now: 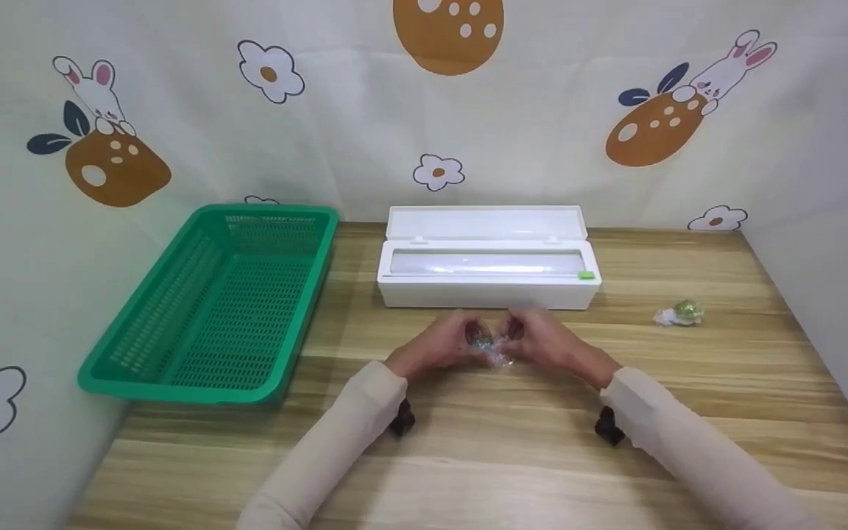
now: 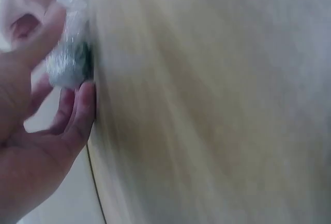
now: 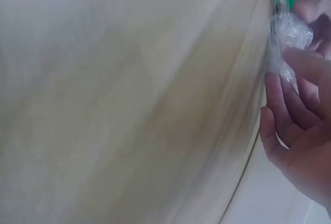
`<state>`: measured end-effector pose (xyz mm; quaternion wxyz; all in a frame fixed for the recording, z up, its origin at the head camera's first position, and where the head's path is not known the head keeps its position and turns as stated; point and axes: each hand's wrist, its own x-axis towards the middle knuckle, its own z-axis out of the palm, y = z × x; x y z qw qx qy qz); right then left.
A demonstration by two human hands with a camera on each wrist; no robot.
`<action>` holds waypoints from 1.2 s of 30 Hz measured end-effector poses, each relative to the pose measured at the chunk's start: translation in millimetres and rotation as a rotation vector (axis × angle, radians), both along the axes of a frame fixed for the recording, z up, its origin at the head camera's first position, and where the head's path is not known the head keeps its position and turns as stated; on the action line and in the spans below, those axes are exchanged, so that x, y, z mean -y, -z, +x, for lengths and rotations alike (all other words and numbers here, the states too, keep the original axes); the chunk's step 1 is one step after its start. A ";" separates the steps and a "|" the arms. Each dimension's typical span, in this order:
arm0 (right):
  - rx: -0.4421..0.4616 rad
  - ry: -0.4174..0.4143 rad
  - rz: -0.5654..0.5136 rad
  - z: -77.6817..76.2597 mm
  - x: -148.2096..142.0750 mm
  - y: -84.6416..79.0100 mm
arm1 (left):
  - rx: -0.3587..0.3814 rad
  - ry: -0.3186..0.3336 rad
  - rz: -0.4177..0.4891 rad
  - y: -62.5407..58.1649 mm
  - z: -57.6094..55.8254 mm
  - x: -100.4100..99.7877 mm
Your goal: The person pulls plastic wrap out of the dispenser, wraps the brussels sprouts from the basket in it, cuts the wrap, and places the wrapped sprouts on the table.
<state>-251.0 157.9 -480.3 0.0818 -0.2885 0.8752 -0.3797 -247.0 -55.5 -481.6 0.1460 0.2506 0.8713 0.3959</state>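
Note:
Between the two hands, low over the wooden table, is a small green item wrapped in clear cling film (image 1: 496,353). Its kind cannot be made out through the film. The left hand (image 1: 444,343) holds its left side; in the left wrist view the dark green bundle (image 2: 70,66) sits between thumb and fingers. From the other side the right hand (image 1: 542,340) pinches the crumpled film (image 3: 292,32) between thumb and fingers. Just behind both hands stands a white cling film dispenser (image 1: 486,296), its lid raised, the film roll showing and a green slider at its right end.
A green plastic basket (image 1: 293,324) with a perforated bottom stands on the left. On the right lies another small film-wrapped bundle (image 1: 687,312), yellowish green with a twisted white end. A printed curtain (image 1: 365,118) hangs behind the wooden table (image 1: 483,471).

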 end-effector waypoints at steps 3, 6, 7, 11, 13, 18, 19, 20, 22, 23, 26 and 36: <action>0.040 0.024 -0.046 1.3 1.8 0.4 | -0.030 -0.019 -0.001 -0.4 -0.6 1.0; 0.126 0.051 -0.097 2.6 1.5 0.4 | -0.016 -0.057 0.017 -1.7 -1.2 3.5; 0.161 0.056 -0.118 3.2 1.3 0.5 | 0.002 -0.077 0.031 -1.9 -1.3 4.5; 0.244 0.056 -0.172 4.3 1.4 -0.1 | 0.090 -0.167 0.108 -2.4 -1.5 7.4; 0.239 0.038 -0.174 4.7 2.7 -0.8 | 0.114 -0.192 0.135 -2.6 -1.2 7.7; 0.160 0.062 -0.154 6.6 8.9 -2.1 | 0.149 -0.205 0.187 -3.6 1.0 7.5; 0.152 0.078 -0.157 7.2 9.9 -2.1 | 0.161 -0.203 0.202 -3.8 1.4 8.0; 0.152 0.104 -0.161 7.7 11.0 -2.1 | 0.174 -0.199 0.218 -4.0 1.7 8.7; 0.147 0.147 -0.172 8.5 12.0 -2.5 | 0.193 -0.189 0.249 -3.5 1.8 10.8; 0.140 0.170 -0.176 9.0 12.3 -2.7 | 0.202 -0.185 0.265 -3.5 1.9 11.9; 0.115 0.228 -0.190 10.6 13.6 -4.9 | 0.206 -0.188 0.305 -2.7 0.9 14.5; 0.197 0.102 -0.277 14.7 14.7 -9.5 | 0.230 -0.310 0.309 -3.8 -1.6 12.2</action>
